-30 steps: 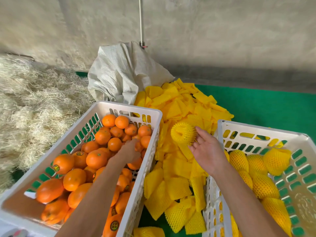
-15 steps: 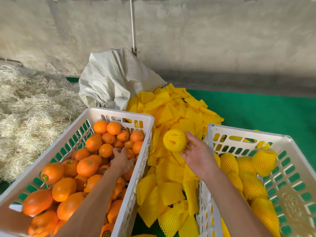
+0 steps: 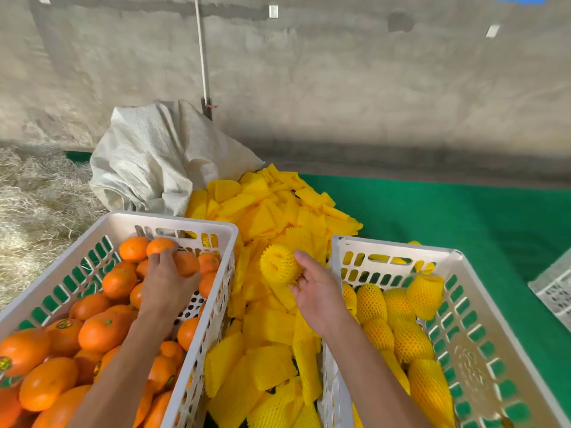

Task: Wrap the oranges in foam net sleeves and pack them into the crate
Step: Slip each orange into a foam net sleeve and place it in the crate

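Since a second ago the left hand [image 3: 165, 285] has pushed deeper into the left crate [image 3: 191, 222], toward its far end, and its fingers now curl over an orange [image 3: 185, 263] at the top of the heap. The right hand [image 3: 319, 296] has barely shifted: it holds the foam net sleeve [image 3: 279, 267] between the crates, fingers spread inside the mouth and stretching it into a round, ribbed ring.

One head view here. The loose oranges [image 3: 102, 330] are smooth, glossy, some with small round stickers, piled in a white slotted plastic crate. The sleeve is bright yellow mesh foam, soft and bumpy. Below it lies a pile of flat sleeves [image 3: 268, 329], pressed into squares and diamonds. In the right crate [image 3: 398, 244], wrapped oranges [image 3: 398, 332] lie along the near wall, orange showing through netted yellow.

Behind: a crumpled woven sack [image 3: 154, 159], dry straw [image 3: 34, 193] at left, green matting [image 3: 448, 217], rough concrete wall [image 3: 340, 81].
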A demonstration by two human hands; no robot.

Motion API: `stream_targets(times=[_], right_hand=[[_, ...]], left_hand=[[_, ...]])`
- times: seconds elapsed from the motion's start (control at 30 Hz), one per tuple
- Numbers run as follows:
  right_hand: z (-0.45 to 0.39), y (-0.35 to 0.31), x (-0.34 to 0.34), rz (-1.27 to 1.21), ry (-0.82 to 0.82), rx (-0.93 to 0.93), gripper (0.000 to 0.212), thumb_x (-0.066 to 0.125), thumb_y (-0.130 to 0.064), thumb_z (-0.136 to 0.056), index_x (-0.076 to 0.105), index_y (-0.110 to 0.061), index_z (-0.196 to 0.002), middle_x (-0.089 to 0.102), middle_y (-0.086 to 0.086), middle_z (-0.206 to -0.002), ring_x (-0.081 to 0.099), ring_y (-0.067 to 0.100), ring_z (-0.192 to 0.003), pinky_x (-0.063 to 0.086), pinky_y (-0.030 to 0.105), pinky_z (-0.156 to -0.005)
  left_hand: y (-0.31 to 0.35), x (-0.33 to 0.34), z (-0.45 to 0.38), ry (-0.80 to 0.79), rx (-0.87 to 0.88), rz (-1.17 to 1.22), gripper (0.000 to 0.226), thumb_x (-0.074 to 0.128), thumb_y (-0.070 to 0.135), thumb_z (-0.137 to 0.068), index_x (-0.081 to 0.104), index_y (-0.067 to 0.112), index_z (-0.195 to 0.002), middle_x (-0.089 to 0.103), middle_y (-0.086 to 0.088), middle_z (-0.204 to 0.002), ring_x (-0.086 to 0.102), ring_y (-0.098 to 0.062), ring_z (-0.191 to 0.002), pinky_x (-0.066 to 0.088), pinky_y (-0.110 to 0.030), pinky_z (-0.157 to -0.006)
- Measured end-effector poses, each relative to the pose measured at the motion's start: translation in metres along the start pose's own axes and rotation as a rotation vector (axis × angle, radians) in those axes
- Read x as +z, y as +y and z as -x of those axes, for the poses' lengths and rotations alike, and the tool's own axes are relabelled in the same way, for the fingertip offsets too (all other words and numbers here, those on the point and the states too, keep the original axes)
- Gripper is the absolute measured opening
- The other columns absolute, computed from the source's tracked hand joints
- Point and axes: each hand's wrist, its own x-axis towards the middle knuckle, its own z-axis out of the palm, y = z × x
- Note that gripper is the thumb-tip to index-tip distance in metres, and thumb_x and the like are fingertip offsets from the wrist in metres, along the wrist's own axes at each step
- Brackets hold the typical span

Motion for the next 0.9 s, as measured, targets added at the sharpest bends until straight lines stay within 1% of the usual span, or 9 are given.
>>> stream_targets(times=[0.13,0.23,0.3,0.4,0.5,0.63,0.73,0.8,0.9], right_hand=[[-0.001,0.000,-0.001,0.011,0.030,-0.018,0.060,0.064,-0.016,-0.097,0.041,-0.010,-0.152,0.059,0.008,-0.143,0.053,0.024,-0.134,0.028,0.048,-0.123],[0.001,-0.002,0.000,0.007,0.020,-0.050,0.050,0.063,-0.014,-0.098,0.048,-0.010,-0.145,0.066,0.009,-0.134,0.058,0.023,-0.129,0.032,0.047,-0.121],[0.002,-0.002,0.000,0.002,0.006,-0.064,0.043,0.060,-0.016,-0.100,0.051,-0.012,-0.142,0.066,0.009,-0.135,0.058,0.023,-0.130,0.033,0.048,-0.120],[0.002,-0.001,-0.001,0.010,-0.017,-0.062,0.036,0.046,-0.022,-0.107,0.054,-0.016,-0.141,0.064,0.005,-0.138,0.058,0.021,-0.129,0.038,0.043,-0.116],[0.002,-0.002,-0.002,0.006,-0.062,-0.087,0.035,0.042,-0.011,-0.106,0.059,-0.016,-0.136,0.067,0.008,-0.134,0.062,0.024,-0.124,0.050,0.038,-0.101],[0.004,0.011,0.001,0.362,-0.066,-0.339,0.034,0.060,-0.001,-0.098,0.068,-0.020,-0.124,0.072,0.002,-0.116,0.071,0.017,-0.100,0.057,0.033,-0.081],[0.005,0.026,-0.003,0.694,-0.090,-0.483,0.041,0.070,-0.006,-0.091,0.064,-0.030,-0.124,0.064,-0.003,-0.114,0.068,0.012,-0.086,0.059,0.031,-0.072],[0.004,0.033,-0.006,0.841,-0.122,-0.562,0.051,0.072,-0.012,-0.090,0.055,-0.036,-0.131,0.057,-0.005,-0.119,0.066,0.013,-0.089,0.061,0.036,-0.075],[0.002,0.037,-0.005,0.915,-0.153,-0.633,0.072,0.074,-0.015,-0.084,0.041,-0.046,-0.140,0.050,-0.011,-0.122,0.062,0.017,-0.080,0.058,0.031,-0.068]], left_hand=[[0.047,-0.014,0.020,0.181,0.120,0.387,0.067,0.082,0.043,-0.084,0.048,0.024,-0.139,0.050,0.001,-0.133,0.055,-0.016,-0.110,0.050,-0.034,-0.088],[0.080,-0.013,0.039,0.065,0.198,0.691,0.062,0.083,0.045,-0.084,0.053,0.037,-0.138,0.063,0.012,-0.121,0.067,-0.008,-0.100,0.056,-0.021,-0.077],[0.095,-0.003,0.052,-0.063,0.187,0.846,0.059,0.083,0.047,-0.083,0.054,0.044,-0.135,0.065,0.017,-0.122,0.072,-0.012,-0.096,0.062,-0.028,-0.076],[0.105,0.015,0.065,-0.181,0.182,0.915,0.056,0.080,0.033,-0.090,0.051,0.037,-0.137,0.060,0.001,-0.134,0.070,-0.026,-0.106,0.061,-0.051,-0.087],[0.102,0.023,0.069,-0.226,0.196,0.971,0.050,0.073,0.021,-0.095,0.051,0.030,-0.139,0.057,-0.002,-0.135,0.068,-0.026,-0.110,0.062,-0.051,-0.085],[0.098,0.032,0.073,-0.391,0.034,1.111,0.048,0.064,0.030,-0.098,0.052,0.029,-0.144,0.058,-0.002,-0.141,0.068,-0.021,-0.115,0.062,-0.040,-0.086],[0.100,0.030,0.077,-0.582,-0.064,1.192,0.056,0.072,0.050,-0.092,0.052,0.040,-0.143,0.061,0.013,-0.139,0.067,-0.017,-0.120,0.060,-0.035,-0.083],[0.098,0.031,0.079,-0.586,0.016,1.113,0.064,0.079,0.048,-0.086,0.050,0.044,-0.143,0.063,0.013,-0.136,0.069,-0.015,-0.118,0.060,-0.032,-0.083],[0.098,0.030,0.077,-0.568,-0.029,1.150,0.043,0.070,0.032,-0.098,0.058,0.043,-0.137,0.071,0.000,-0.116,0.072,-0.014,-0.097,0.056,-0.027,-0.072]])
